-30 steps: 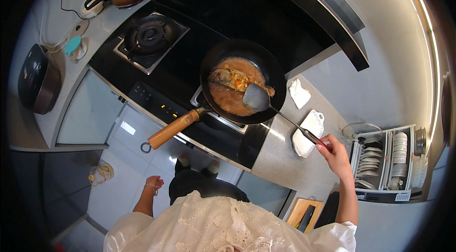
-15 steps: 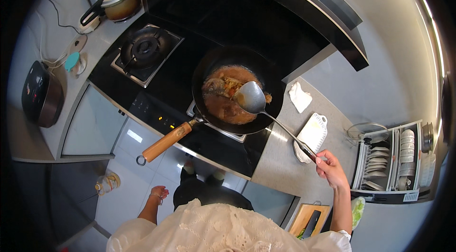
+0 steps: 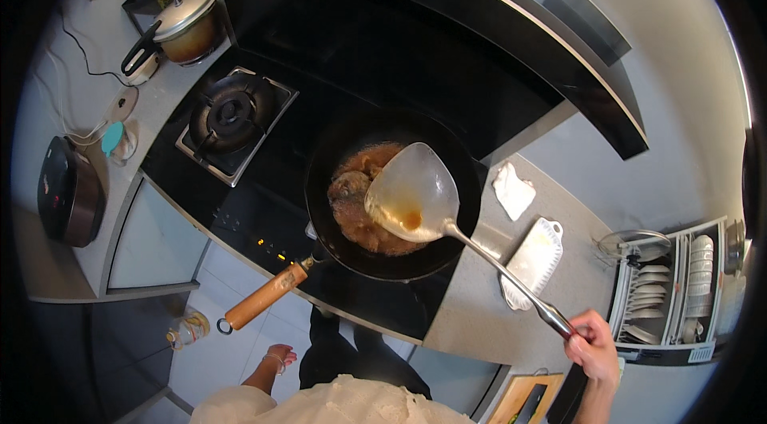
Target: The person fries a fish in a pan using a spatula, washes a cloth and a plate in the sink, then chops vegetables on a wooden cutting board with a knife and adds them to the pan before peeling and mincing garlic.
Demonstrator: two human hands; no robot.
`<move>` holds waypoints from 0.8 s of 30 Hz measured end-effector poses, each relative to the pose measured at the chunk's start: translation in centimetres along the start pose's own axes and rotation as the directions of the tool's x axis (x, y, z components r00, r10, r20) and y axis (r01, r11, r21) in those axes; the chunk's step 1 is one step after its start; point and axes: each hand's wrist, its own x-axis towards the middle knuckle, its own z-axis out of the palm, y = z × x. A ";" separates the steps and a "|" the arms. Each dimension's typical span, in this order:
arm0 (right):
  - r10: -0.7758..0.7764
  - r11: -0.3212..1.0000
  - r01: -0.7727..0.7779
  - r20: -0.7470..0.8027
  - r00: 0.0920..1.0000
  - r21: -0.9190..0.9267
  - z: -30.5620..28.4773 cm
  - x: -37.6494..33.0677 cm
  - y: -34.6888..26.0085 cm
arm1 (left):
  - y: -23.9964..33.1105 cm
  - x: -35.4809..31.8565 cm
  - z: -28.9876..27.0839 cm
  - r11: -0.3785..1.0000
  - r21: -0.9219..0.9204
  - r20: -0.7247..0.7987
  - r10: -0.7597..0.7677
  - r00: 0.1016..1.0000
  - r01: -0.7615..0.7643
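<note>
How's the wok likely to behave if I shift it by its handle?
Likely heavy and rigid: the wok is wide and deep, with food inside. The brown sauce looks runny, so it may slosh if jerked. Pressing down on the wooden handle could tip it, since that juts past the front edge of the cooktop.

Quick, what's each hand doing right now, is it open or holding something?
Left hand: loosely open, nothing visible in it.
Right hand: closed, holding the long-handled, broad-bladed silvery metal spatula.
</note>
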 end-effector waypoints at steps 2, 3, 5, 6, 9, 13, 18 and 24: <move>0.008 1.000 -0.008 -0.024 1.000 0.010 -1.0 -1.3 -0.3 | 0.0 -0.2 0.1 0.999 0.030 0.039 -0.021 0.999 0.020; -0.100 0.993 0.100 0.003 0.995 -0.066 -0.7 -1.4 -0.7 | -0.1 0.3 0.1 0.997 0.076 0.030 -0.027 0.999 0.024; -0.230 0.972 0.229 0.011 0.973 0.042 -2.0 -2.9 0.6 | -0.2 1.0 -0.3 0.994 0.105 0.039 -0.023 0.999 0.018; -0.121 0.988 0.120 0.004 0.993 -0.101 -2.0 -4.1 -0.8 | 0.1 0.3 0.1 0.991 0.126 0.032 -0.038 0.999 0.033; -0.175 0.938 0.151 -0.051 0.983 -0.310 -1.0 -4.7 -3.9 | -1.5 0.5 0.1 0.991 0.095 0.001 -0.098 0.995 0.098; -0.127 0.980 0.102 -0.147 0.981 -0.171 0.2 -6.4 -4.9 | -2.3 -0.7 0.2 0.989 0.028 -0.030 -0.147 0.989 0.147; -0.202 0.958 0.170 -0.123 0.972 -0.232 -0.1 -8.3 -5.5 | -2.7 1.5 -0.9 0.988 0.062 -0.020 -0.141 0.990 0.142; -0.314 0.948 0.314 -0.001 0.949 -0.061 -3.5 -10.5 -2.5 | -4.8 4.8 -1.3 0.989 0.105 0.022 -0.107 0.994 0.104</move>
